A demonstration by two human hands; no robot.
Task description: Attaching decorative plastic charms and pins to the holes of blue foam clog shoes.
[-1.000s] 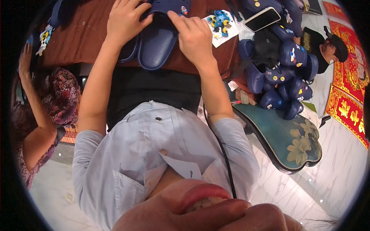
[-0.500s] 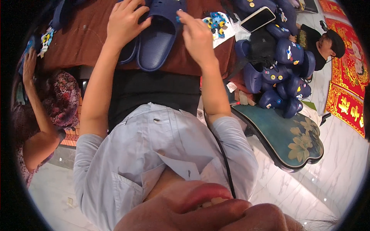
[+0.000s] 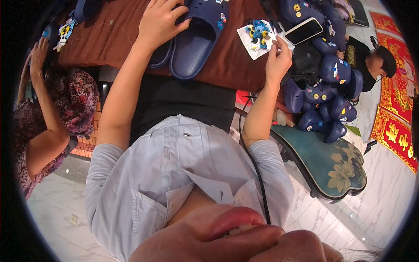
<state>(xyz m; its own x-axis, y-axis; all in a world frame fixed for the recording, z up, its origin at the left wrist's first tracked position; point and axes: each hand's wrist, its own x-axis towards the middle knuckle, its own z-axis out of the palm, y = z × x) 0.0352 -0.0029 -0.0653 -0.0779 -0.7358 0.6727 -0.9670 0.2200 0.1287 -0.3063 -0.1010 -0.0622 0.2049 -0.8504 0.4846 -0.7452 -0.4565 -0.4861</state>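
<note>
Two dark blue clog slippers (image 3: 197,38) lie side by side on a brown table (image 3: 118,30). My left hand (image 3: 159,22) rests on them, fingers curled over the left one's upper. My right hand (image 3: 278,59) is off to the right, at the edge of a white paper (image 3: 257,34) strewn with small coloured shoe charms; its fingers are pinched at the paper's edge, and whether a charm is in them I cannot tell. One charm sits on the right slipper's strap.
A phone (image 3: 303,30) lies beside the paper. A heap of dark blue clogs (image 3: 325,70) is piled at the right over a teal flower-patterned stool (image 3: 336,163). A person in a flowered top (image 3: 48,113) sits at the left, another person in black at the far right.
My right hand has left the slippers and moved right to the paper with the charms. My left hand stays on the slippers.
</note>
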